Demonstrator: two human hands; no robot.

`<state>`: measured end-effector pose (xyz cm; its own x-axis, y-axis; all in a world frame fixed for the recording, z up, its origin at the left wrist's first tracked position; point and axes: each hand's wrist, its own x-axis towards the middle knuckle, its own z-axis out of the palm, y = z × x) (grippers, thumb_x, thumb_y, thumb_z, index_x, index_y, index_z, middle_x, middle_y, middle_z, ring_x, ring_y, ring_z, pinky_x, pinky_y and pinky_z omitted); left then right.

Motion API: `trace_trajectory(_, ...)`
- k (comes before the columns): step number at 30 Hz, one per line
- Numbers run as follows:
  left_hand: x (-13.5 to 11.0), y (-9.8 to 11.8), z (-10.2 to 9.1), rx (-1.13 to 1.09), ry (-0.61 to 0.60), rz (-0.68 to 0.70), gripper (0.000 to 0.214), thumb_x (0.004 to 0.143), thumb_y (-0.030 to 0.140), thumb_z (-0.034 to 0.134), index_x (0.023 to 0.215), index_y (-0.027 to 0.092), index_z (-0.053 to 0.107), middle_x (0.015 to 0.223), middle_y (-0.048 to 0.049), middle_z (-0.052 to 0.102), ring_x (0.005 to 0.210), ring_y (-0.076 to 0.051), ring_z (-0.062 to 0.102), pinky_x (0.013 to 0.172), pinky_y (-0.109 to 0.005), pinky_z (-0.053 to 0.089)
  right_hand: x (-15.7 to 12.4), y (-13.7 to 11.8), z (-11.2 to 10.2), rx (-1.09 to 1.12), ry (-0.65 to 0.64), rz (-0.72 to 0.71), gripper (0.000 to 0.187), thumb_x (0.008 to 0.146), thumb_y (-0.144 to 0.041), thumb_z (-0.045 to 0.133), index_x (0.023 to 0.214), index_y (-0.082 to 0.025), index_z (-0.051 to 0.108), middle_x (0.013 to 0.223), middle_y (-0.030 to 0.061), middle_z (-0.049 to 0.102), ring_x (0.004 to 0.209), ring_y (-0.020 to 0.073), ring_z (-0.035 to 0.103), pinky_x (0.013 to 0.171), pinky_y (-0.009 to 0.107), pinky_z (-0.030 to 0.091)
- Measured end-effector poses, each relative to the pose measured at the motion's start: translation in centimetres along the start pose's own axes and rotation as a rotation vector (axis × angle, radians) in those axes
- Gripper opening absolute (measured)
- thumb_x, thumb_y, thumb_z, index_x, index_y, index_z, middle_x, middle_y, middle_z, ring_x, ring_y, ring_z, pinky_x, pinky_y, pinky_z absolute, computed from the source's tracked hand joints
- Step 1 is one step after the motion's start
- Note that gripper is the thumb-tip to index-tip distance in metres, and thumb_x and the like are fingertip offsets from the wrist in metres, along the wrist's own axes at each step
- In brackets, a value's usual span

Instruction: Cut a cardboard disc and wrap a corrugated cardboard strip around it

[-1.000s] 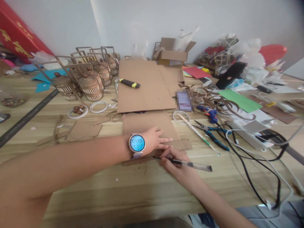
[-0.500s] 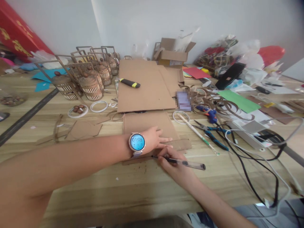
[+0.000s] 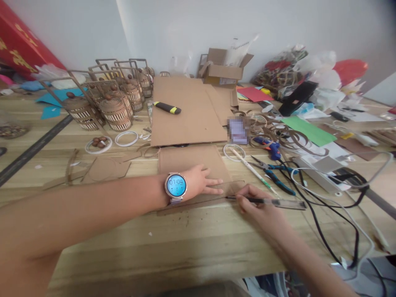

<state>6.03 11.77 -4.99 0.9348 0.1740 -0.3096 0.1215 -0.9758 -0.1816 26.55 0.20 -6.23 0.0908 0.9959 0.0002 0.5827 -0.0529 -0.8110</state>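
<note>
My left hand (image 3: 202, 181), with a round watch (image 3: 176, 185) on the wrist, lies flat with fingers stretched out on a clear ruler (image 3: 230, 187) over a brown cardboard sheet (image 3: 188, 159). My right hand (image 3: 258, 206) pinches a dark pen (image 3: 269, 201), its tip at the ruler's near edge close to the cardboard's right corner. The pen lies almost level, pointing left.
A larger cardboard sheet (image 3: 185, 109) with a black and yellow utility knife (image 3: 167, 108) lies behind. Small woven lanterns (image 3: 113, 109) stand at back left. Pliers (image 3: 275, 175), a blue glue gun (image 3: 272, 147), tape rings (image 3: 126, 139), black cables (image 3: 337, 198) and coloured paper (image 3: 306, 130) crowd the right.
My right hand has slid the pen to the right along the ruler's edge, from under my left hand out to the cardboard's right corner. My left hand has stayed put.
</note>
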Motion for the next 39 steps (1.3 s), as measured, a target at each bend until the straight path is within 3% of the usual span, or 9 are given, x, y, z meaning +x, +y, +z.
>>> trace_trajectory(6, 0.1, -0.3, 1.0, 0.022, 0.022, 0.016, 0.129, 0.045, 0.011, 0.087, 0.155, 0.041, 0.027, 0.166, 0.0084, 0.017, 0.14, -0.037, 0.039, 0.108, -0.053, 0.042, 0.0, 2.5, -4.5, -0.148, 0.204, -0.009, 0.024, 0.076, -0.044, 0.059, 0.062, -0.025, 0.056, 0.049, -0.0008, 0.055, 0.046, 0.0167, 0.052, 0.043, 0.028, 0.04)
trace_trajectory(10, 0.2, -0.4, 0.9, -0.024, 0.056, 0.017, 0.122, 0.046, 0.012, 0.088, 0.153, 0.04, 0.036, 0.165, 0.0061, 0.025, 0.135, -0.037, 0.045, 0.105, -0.054, 0.045, -0.6, 1.5, -5.5, -0.144, 0.292, -0.029, 0.022, 0.079, -0.044, 0.06, 0.065, -0.027, 0.06, 0.05, 0.0004, 0.058, 0.046, 0.0181, 0.053, 0.043, 0.03, 0.04)
trace_trajectory(13, 0.3, -0.4, 0.4, -0.037, 0.048, 0.012, 0.119, 0.047, 0.016, 0.089, 0.151, 0.041, 0.038, 0.163, 0.0063, 0.029, 0.135, -0.037, 0.046, 0.106, -0.054, 0.045, -1.3, -1.0, -3.5, -0.053, 0.233, -0.051, 0.017, 0.079, -0.042, 0.062, 0.073, -0.026, 0.066, 0.059, 0.0021, 0.065, 0.055, 0.0208, 0.061, 0.05, 0.031, 0.047)
trace_trajectory(19, 0.2, -0.5, -1.0, -0.005, -0.071, 0.06, 0.15, 0.023, 0.024, 0.097, 0.156, 0.035, 0.028, 0.166, 0.0021, 0.021, 0.139, -0.039, 0.04, 0.108, -0.051, 0.043, -2.7, -5.7, 4.2, 0.147, -0.148, -0.105, 0.016, 0.079, -0.028, 0.055, 0.081, -0.022, 0.07, 0.067, 0.0, 0.07, 0.06, 0.016, 0.063, 0.053, 0.025, 0.048)
trace_trajectory(24, 0.4, -0.5, -0.6, -0.016, -0.036, 0.028, 0.133, 0.039, 0.023, 0.093, 0.155, 0.041, 0.03, 0.165, 0.0077, 0.023, 0.138, -0.035, 0.043, 0.108, -0.048, 0.045, -2.4, -6.4, 9.0, 0.276, -0.247, -0.173, 0.017, 0.077, -0.021, 0.052, 0.081, -0.02, 0.069, 0.079, 0.0031, 0.074, 0.071, 0.0162, 0.066, 0.057, 0.023, 0.049)
trace_trajectory(27, 0.6, -0.4, -0.2, 0.013, -0.039, 0.002, 0.115, 0.055, 0.023, 0.085, 0.154, 0.045, 0.03, 0.164, 0.0125, 0.024, 0.14, -0.031, 0.042, 0.109, -0.048, 0.044, -2.1, -6.4, 10.3, 0.317, -0.264, -0.207, 0.017, 0.077, -0.02, 0.051, 0.082, -0.019, 0.067, 0.08, 0.0037, 0.073, 0.07, 0.0153, 0.065, 0.058, 0.023, 0.049)
trace_trajectory(31, 0.8, -0.3, 0.2, 0.014, 0.007, -0.006, 0.107, 0.059, 0.018, 0.08, 0.151, 0.048, 0.035, 0.163, 0.014, 0.028, 0.139, -0.031, 0.044, 0.106, -0.049, 0.048, -2.1, -6.6, 11.1, 0.297, -0.295, -0.202, 0.015, 0.08, -0.019, 0.052, 0.085, -0.02, 0.066, 0.072, 0.0, 0.068, 0.057, 0.0119, 0.057, 0.054, 0.023, 0.045)
trace_trajectory(35, 0.9, -0.3, 0.4, -0.002, 0.063, -0.019, 0.096, 0.064, 0.014, 0.073, 0.147, 0.051, 0.041, 0.16, 0.0153, 0.034, 0.136, -0.029, 0.048, 0.103, -0.05, 0.05, -2.2, -6.8, 11.6, 0.246, -0.266, -0.256, 0.015, 0.08, -0.015, 0.053, 0.085, -0.022, 0.066, 0.07, -0.0008, 0.067, 0.07, 0.0154, 0.063, 0.066, 0.026, 0.049)
trace_trajectory(39, 1.1, -0.2, 0.6, 0.026, 0.023, -0.024, 0.097, 0.066, 0.013, 0.069, 0.149, 0.05, 0.037, 0.161, 0.0165, 0.03, 0.137, -0.028, 0.046, 0.104, -0.05, 0.048, -2.2, -6.9, 12.3, 0.187, -0.236, -0.297, 0.015, 0.08, -0.015, 0.055, 0.085, -0.022, 0.067, 0.079, 0.0007, 0.072, 0.079, 0.0176, 0.066, 0.076, 0.03, 0.05)
